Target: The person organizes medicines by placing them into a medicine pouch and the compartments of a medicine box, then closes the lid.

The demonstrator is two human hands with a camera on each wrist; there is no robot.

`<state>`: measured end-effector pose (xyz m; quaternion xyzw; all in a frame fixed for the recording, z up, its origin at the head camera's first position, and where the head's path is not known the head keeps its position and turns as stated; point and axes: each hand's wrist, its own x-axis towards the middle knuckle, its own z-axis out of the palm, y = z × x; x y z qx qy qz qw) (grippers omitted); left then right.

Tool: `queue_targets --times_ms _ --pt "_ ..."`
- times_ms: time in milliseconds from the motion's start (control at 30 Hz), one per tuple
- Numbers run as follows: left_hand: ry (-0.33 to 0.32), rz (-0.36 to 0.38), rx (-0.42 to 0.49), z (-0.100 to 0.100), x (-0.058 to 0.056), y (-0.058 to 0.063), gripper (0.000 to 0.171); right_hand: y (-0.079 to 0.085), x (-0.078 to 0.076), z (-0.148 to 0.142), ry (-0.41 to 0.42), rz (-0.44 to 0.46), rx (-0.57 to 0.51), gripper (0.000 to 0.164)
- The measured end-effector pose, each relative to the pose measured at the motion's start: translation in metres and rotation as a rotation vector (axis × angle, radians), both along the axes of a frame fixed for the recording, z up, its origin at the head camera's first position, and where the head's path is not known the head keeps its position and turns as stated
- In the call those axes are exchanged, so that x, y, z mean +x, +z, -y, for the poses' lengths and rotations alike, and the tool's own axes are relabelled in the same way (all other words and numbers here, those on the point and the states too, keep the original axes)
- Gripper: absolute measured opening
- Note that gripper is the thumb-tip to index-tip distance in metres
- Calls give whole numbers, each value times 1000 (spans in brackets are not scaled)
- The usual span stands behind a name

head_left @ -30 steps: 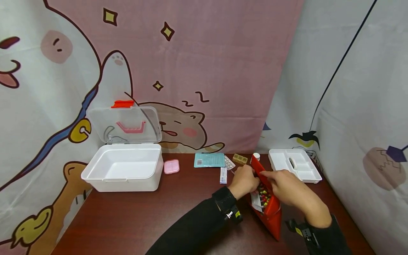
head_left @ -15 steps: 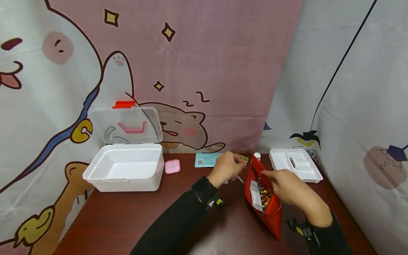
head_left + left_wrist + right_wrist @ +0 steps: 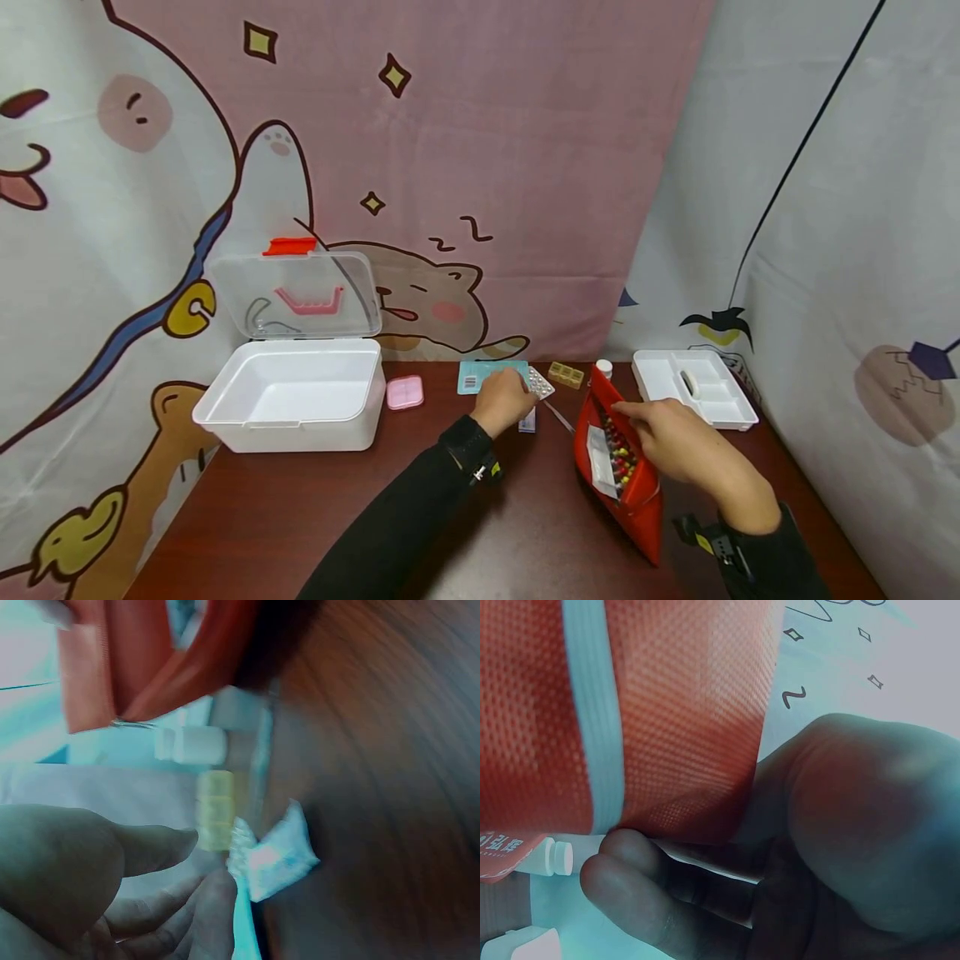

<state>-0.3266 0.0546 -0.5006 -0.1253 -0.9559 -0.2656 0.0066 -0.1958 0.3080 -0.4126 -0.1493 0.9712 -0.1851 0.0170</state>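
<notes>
From where I stand, the red pouch (image 3: 637,533) is toward the right of the counter (image 3: 285,508), its mouth gaping over a white sachet (image 3: 600,460) and small red and yellow pieces. The right grip (image 3: 682,442) is grasping the pouch by its rim. The left grip (image 3: 504,402) is released, thumb and fingers parted with nothing between them, over the near edge of the teal packet (image 3: 471,379); I can't tell whether it touches. Just beside it are a blister pack (image 3: 541,384) and a slim carton (image 3: 527,423), partly hidden. A yellow pillbox (image 3: 566,375) and a white bottle (image 3: 604,367) stand farther back, near the pouch. Well to the left, a white box (image 3: 300,437) has its clear lid raised.
</notes>
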Motion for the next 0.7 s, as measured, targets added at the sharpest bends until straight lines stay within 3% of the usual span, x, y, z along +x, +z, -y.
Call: queue_targets --times_ms 167,233,267,300,400,433,467,500,533,700 --pt "40 -85 -121 -2 -45 -79 40 1 0 1 -1 12 0 38" --pt "58 -82 -155 -3 -46 -85 42 2 0 1 -1 12 0 39" --pt "58 -75 -173 -4 -41 -81 43 2 0 1 0 15 -1 39" --pt "59 -96 -193 -4 -40 -85 45 2 0 1 2 12 0 39" --pt "52 -61 -224 -5 -19 -55 44 2 0 1 4 10 -2 38" --pt "48 -90 -233 -5 -22 -60 44 2 0 1 5 8 -2 38" --pt "43 -81 -235 -5 -14 -49 42 2 0 1 6 5 -1 38" --pt "41 -77 -239 -5 -12 -46 40 2 0 1 7 3 -1 38" --pt "40 -48 -235 -5 -4 -31 37 2 0 1 7 3 0 38" --pt "48 8 -214 -4 9 -11 23 2 1 1 5 9 0 38"
